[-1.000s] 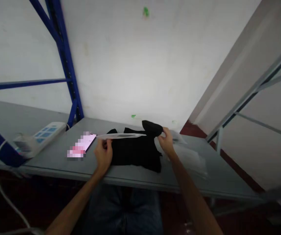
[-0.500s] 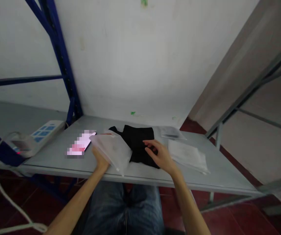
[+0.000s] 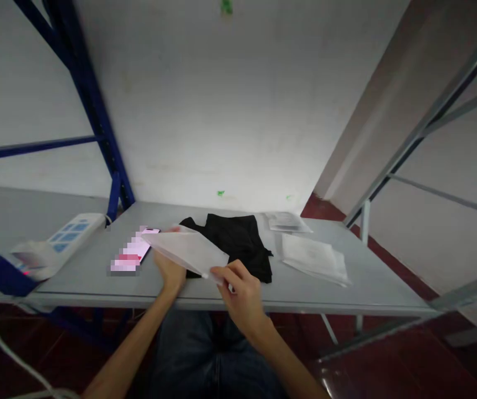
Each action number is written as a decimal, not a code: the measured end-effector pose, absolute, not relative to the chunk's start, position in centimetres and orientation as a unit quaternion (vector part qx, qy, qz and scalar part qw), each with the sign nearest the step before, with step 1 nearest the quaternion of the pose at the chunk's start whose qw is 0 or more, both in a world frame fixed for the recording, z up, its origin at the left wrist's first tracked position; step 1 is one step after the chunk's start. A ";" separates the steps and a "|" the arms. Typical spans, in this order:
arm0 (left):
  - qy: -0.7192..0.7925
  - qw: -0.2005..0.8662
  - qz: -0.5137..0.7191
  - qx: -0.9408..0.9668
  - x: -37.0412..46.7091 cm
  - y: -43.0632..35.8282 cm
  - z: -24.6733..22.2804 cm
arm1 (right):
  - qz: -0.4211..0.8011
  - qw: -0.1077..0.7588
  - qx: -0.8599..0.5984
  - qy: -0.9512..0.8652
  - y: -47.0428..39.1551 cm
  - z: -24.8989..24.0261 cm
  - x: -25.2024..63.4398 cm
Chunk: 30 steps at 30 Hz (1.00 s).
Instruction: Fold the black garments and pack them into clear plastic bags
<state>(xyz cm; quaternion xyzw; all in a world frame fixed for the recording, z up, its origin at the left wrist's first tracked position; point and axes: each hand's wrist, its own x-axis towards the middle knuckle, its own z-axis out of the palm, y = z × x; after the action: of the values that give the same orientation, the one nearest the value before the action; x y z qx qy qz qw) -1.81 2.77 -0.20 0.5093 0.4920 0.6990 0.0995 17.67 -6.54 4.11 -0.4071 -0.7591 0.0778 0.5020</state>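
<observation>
My left hand [image 3: 170,272] grips a translucent white plastic bag [image 3: 190,249] from below, at its left end; part of the hand is hidden behind the bag. At the bag's lower right corner, my right hand [image 3: 242,291] pinches the edge between thumb and fingers. The bag is tilted above the grey table. Beneath and behind it lies a crumpled black cloth [image 3: 238,238], partly covered by the bag.
A phone [image 3: 134,250] with a lit, blurred screen lies left of the bag. Further left is a white power strip [image 3: 70,238] with a cable. White plastic bags [image 3: 315,256] and a clear packet [image 3: 287,222] lie right on the grey table [image 3: 371,282].
My right hand has moved left and down from over the black cloth and taken hold of the bag's corner. The bag is now flatter and stretched between both hands. The view has shifted slightly.
</observation>
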 end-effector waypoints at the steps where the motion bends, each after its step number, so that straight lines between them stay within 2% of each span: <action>1: 0.487 0.087 0.708 0.504 -1.5 2.9 0.5 | 0.071 0.523 -0.412 -0.743 -6.4 4.4 18.3; 4: 0.440 0.042 0.754 0.486 -0.6 2.9 2.3 | 0.044 0.567 -0.444 -0.692 -6.0 5.5 20.3; 9: 0.381 -0.008 0.806 0.453 0.8 0.6 5.0 | 0.027 0.594 -0.476 -0.648 -4.8 5.6 22.3; 11: 0.367 -0.027 0.741 0.562 1.6 -0.8 5.9 | 0.043 0.588 -0.473 -0.655 -4.1 5.0 22.4; 14: 0.303 -0.062 0.544 0.780 2.8 -2.4 6.5 | 0.063 0.578 -0.466 -0.667 -3.6 4.2 22.2; 16: 0.265 -0.086 0.473 0.836 3.4 -2.5 6.3 | 0.067 0.577 -0.453 -0.676 -3.5 4.0 22.0; 21: 0.243 -0.127 0.488 0.828 3.0 -1.3 4.8 | 0.084 0.550 -0.430 -0.711 -3.4 3.7 22.1; 26: 0.243 -0.129 0.450 0.850 1.3 -0.3 3.3 | 0.094 0.527 -0.429 -0.728 -2.8 3.5 22.8; 30: 0.262 -0.126 0.465 0.836 -0.6 0.8 2.3 | 0.082 0.543 -0.441 -0.710 -2.1 4.0 24.9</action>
<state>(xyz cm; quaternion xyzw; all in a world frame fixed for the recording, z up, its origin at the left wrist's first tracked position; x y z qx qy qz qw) -0.64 0.80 2.32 0.8364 0.2617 0.4647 -0.1264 24.95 -2.12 4.03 -0.4413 -0.7098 0.0824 0.5428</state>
